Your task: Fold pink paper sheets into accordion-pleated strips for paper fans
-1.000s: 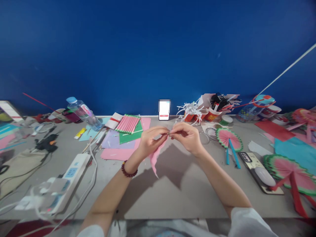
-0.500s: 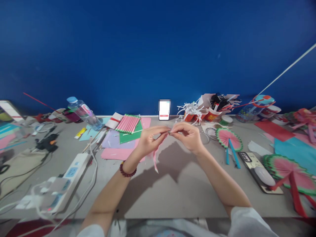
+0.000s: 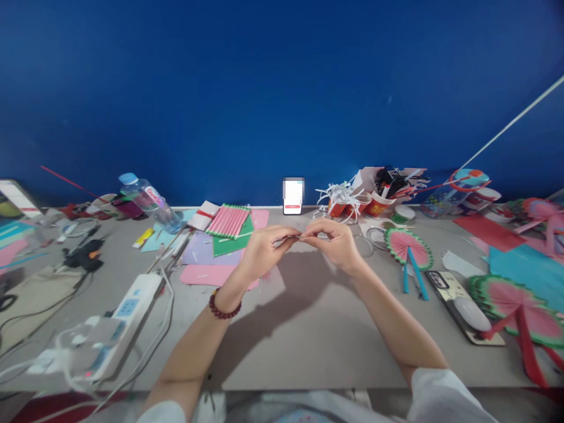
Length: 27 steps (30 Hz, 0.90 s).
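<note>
My left hand (image 3: 263, 249), a beaded bracelet at its wrist, is closed in a pinch above the middle of the table. Facing it, my right hand (image 3: 332, 242) also pinches, its fingertips meeting those of the left. Between them is a thin pink paper strip (image 3: 300, 237), seen nearly edge-on and mostly hidden by the fingers. Left of my hands lie a pleated pink paper piece with green edges (image 3: 229, 221), a green sheet (image 3: 238, 239) and pink paper (image 3: 207, 275).
A phone (image 3: 293, 197) stands against the blue wall. Paper fans (image 3: 408, 247), a phone with a mouse (image 3: 471, 311) on it and cups of paper strips (image 3: 341, 200) are on the right. On the left are a bottle (image 3: 152, 200) and a power strip (image 3: 127, 320).
The pink strip that hung below my left hand no longer hangs down there. Both hands stay together at the same place, the left wrist shifted slightly left.
</note>
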Motion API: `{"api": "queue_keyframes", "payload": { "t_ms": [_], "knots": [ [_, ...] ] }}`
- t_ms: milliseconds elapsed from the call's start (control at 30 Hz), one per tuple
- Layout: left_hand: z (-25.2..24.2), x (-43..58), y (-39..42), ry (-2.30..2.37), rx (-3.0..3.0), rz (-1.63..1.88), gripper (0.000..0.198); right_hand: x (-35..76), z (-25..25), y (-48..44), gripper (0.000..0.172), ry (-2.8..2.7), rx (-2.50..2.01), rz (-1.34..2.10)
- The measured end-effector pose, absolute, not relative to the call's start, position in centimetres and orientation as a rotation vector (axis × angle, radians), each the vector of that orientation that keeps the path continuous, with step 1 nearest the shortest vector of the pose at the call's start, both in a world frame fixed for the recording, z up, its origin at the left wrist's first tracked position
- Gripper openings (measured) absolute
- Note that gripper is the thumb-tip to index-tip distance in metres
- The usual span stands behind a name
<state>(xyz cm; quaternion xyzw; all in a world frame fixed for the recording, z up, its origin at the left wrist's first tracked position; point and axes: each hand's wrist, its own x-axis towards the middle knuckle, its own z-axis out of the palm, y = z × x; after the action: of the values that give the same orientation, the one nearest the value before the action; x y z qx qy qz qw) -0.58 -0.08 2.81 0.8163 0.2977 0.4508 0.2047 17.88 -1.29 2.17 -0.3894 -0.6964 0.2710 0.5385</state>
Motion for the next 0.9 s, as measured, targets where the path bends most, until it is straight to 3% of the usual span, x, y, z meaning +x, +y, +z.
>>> {"api": "queue_keyframes", "payload": {
  "t_ms": [333,900],
  "knots": [
    [2.31,-0.47,0.01,0.840,2.291,1.372,0.013,17.72,2.02,-1.19,0.015,-1.651,-0.921,0.662],
    [2.43,-0.26,-0.24,0.935,2.255,1.257,0.010,17.72,1.75,-1.26,0.011,-1.670,-0.994,0.621]
  ]
}}
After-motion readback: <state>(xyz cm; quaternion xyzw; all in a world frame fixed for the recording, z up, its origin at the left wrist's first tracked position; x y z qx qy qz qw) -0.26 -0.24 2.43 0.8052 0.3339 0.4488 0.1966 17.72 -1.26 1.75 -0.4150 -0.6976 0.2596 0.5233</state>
